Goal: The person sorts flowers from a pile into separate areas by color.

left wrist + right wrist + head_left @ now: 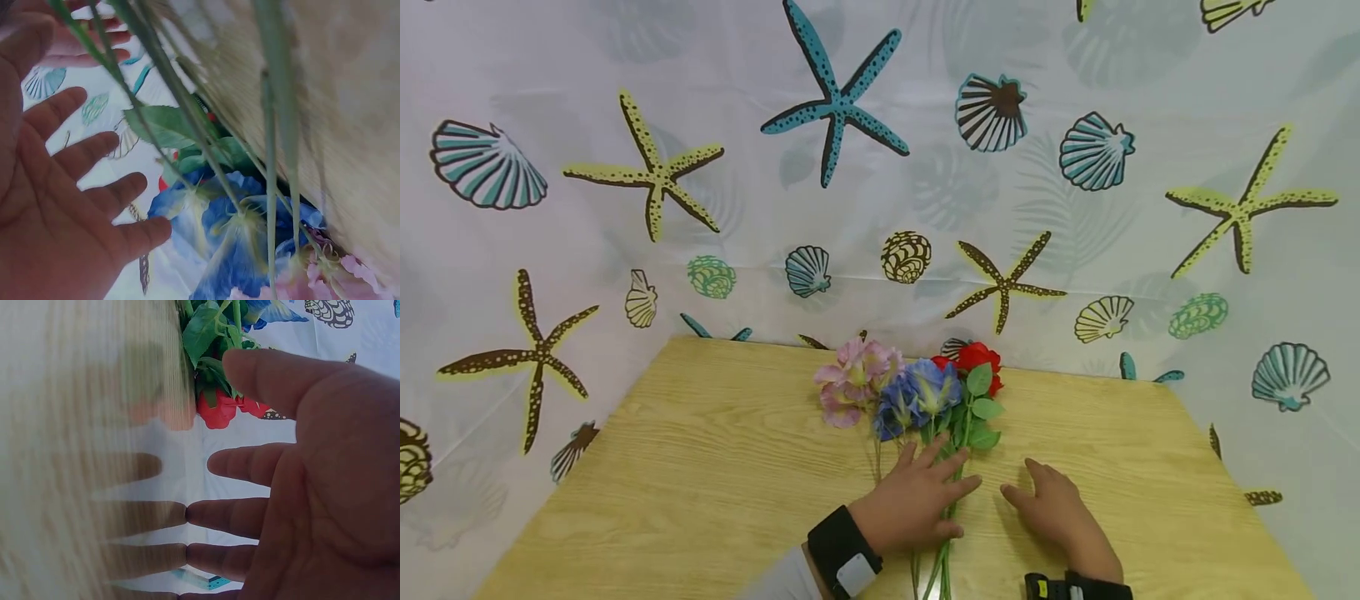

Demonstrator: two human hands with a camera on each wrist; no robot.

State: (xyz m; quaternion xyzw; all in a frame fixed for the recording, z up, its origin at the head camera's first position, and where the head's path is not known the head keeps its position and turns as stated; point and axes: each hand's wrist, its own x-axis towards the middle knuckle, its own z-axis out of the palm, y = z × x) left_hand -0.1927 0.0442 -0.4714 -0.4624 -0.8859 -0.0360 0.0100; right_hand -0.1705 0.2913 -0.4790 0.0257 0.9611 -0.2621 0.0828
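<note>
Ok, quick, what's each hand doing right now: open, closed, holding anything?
Left hand: open, fingers spread over the stems, gripping nothing.
Right hand: open, holding nothing, apart from the stems.

"How is the left hand held?"
"Its back faces the head camera, with the fingers fairly straight and fanned apart."
"And the right hand?"
"Fingers extended there too, the thumb standing well away from them."
"How do the two sit together?"
"Both slant inward, leaning toward each other with a gap between."
</note>
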